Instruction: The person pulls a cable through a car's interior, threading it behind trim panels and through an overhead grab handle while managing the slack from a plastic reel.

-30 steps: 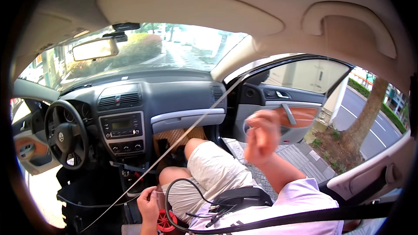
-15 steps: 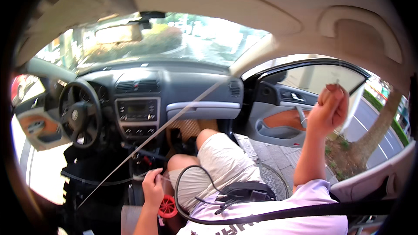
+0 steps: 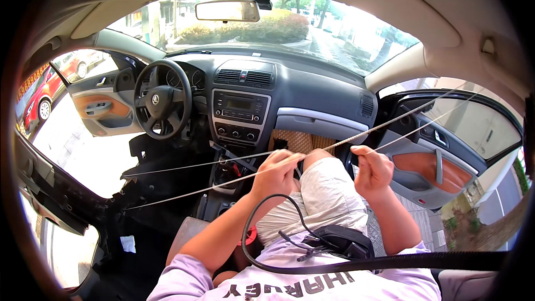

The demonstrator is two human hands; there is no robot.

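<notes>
A thin pale cord [image 3: 189,190] stretches across the car's front space from the dark area at lower left to my left hand [image 3: 277,173], whose closed fingers grip it above my knees. A second pale strand [image 3: 184,169] runs just above it to the same hand. From there one line continues up to the right, past the open passenger door. My right hand [image 3: 372,171] is raised over my right thigh with thumb and fingers pinched, at the end of another cord strand [image 3: 429,124] coming from the upper right. Where the strands end is hidden.
A black pouch [image 3: 345,242] with a looping cable and strap lies across my lap. The red round thing [image 3: 248,236] beside my left thigh is partly covered. Ahead are the steering wheel [image 3: 163,100], dashboard and gear lever [image 3: 227,171]; both front doors stand open.
My right hand has come down from high beside the passenger door to above my thigh. My left hand has risen and moved closer to it. Several cord strands now show; the view has shifted.
</notes>
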